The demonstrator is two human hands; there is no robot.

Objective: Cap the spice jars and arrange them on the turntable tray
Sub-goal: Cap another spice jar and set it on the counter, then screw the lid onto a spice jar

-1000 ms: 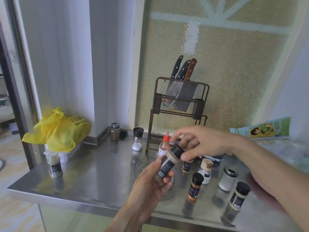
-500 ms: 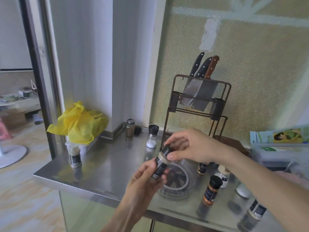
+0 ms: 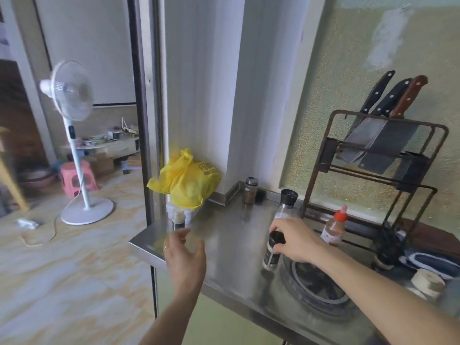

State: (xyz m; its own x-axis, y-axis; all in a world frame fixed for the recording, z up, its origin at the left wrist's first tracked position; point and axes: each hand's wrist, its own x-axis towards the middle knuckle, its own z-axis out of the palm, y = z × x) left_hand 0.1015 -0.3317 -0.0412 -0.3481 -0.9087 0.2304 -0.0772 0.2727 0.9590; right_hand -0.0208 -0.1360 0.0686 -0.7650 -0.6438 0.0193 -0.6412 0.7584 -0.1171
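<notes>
My right hand [image 3: 296, 239] grips the black cap of a spice jar [image 3: 272, 254] with a dark label, held upright just left of the clear round turntable tray [image 3: 321, 298] on the steel counter. My left hand [image 3: 185, 255] hovers with spread fingers over the counter's left end, holding nothing. Just beyond its fingertips stands a small jar [image 3: 177, 219], blurred, by the white box. A brown spice jar with a silver lid [image 3: 251, 190] and a black-topped salt grinder [image 3: 286, 205] stand near the back wall. A cream-capped jar [image 3: 427, 282] sits at the right.
A yellow plastic bag [image 3: 188, 181] lies on a white box at the counter's back left. A knife rack [image 3: 378, 155] with cleavers stands behind a red-capped sauce bottle [image 3: 334, 226]. The counter edge [image 3: 142, 245] drops to the floor, where a standing fan [image 3: 74, 138] is.
My left hand let go of the jar and moved left toward the small jar at the counter's end. My right hand kept the capped jar and lowered it beside the tray. The view swung left.
</notes>
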